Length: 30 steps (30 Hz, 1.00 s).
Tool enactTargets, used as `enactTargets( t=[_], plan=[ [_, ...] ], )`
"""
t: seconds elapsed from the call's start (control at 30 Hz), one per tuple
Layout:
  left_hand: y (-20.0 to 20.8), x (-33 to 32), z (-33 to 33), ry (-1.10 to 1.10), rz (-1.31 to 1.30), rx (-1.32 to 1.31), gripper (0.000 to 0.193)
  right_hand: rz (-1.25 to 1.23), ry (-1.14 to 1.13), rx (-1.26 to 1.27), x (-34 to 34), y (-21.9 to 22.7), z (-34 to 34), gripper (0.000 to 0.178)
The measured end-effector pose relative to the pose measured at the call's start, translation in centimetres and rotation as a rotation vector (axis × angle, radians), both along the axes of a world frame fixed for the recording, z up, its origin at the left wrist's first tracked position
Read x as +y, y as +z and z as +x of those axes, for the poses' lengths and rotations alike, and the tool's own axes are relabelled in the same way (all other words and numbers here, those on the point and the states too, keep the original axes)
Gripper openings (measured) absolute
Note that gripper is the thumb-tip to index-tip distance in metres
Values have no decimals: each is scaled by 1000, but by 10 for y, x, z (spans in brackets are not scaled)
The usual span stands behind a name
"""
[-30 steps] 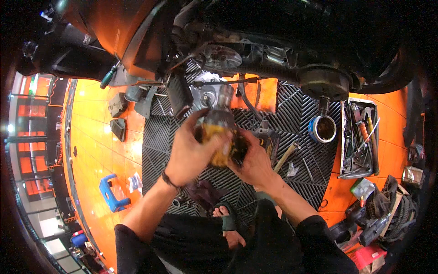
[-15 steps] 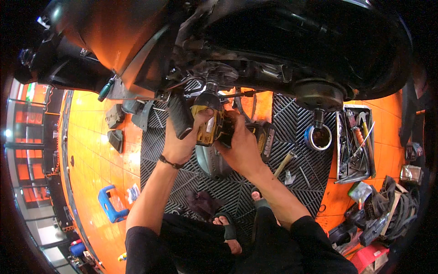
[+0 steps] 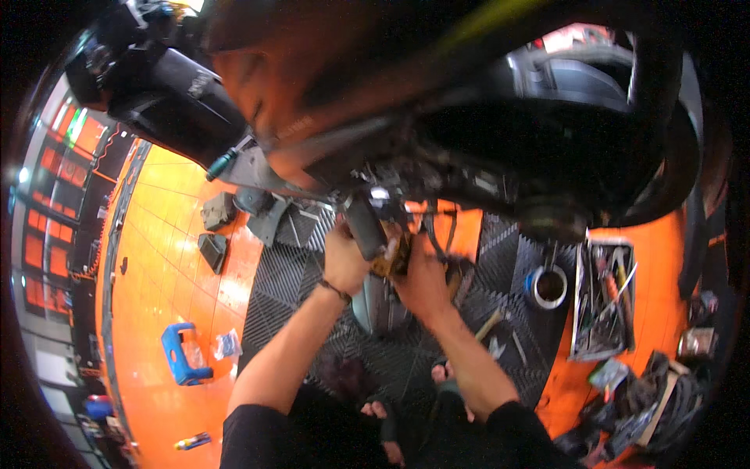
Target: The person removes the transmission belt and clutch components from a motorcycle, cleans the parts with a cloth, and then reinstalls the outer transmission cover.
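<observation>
A yellow and black cordless impact wrench (image 3: 393, 256), blurred, is between my two hands below a motorcycle's underside. My right hand (image 3: 424, 283) is closed round the wrench's grip, its battery end beside the wrist. My left hand (image 3: 344, 262) is wrapped against the wrench's body, partly behind a black cylindrical piece (image 3: 364, 227) that may be a footpeg. The wrench's nose points up toward the machine's dark lower parts; the contact there is hidden. Above hangs the motorcycle's orange and black side panel (image 3: 293, 148).
A green-handled screwdriver (image 3: 222, 164) juts out at the panel's edge. To the right are a round can (image 3: 547, 287) with dark contents and a tool tray (image 3: 603, 301). A blue frame-shaped part (image 3: 184, 356) and dark plastic pieces (image 3: 212, 252) lie left, on orange floor beside black matting (image 3: 293, 332).
The view has shifted and tilted, so the motorcycle looms larger overhead. Both hands and the wrench appear farther right and lower, still gripped. A small yellow and blue item now shows more fully at lower left.
</observation>
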<state>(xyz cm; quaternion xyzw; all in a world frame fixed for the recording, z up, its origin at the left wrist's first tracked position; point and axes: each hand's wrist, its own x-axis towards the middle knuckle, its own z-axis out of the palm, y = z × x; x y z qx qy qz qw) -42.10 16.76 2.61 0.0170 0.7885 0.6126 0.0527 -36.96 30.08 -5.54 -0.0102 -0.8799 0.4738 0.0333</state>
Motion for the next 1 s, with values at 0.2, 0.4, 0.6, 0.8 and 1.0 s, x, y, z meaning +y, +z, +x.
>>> enactTargets(
  t=[0.2,0.4,0.6,0.8,1.0],
  plan=[
    [-24,0,-4,223,517,-280,23,408,45,-38,16,68,9,80],
    [-47,44,-2,565,339,-161,43,637,125,-170,40,99,2,67],
    [-7,40,10,671,373,-430,67,641,99,-147,22,100,7,67],
    [-3,47,8,750,254,-414,57,594,15,-107,17,76,7,65],
    [-20,58,9,858,161,-323,52,632,-14,-6,22,66,9,64]
  ],
)
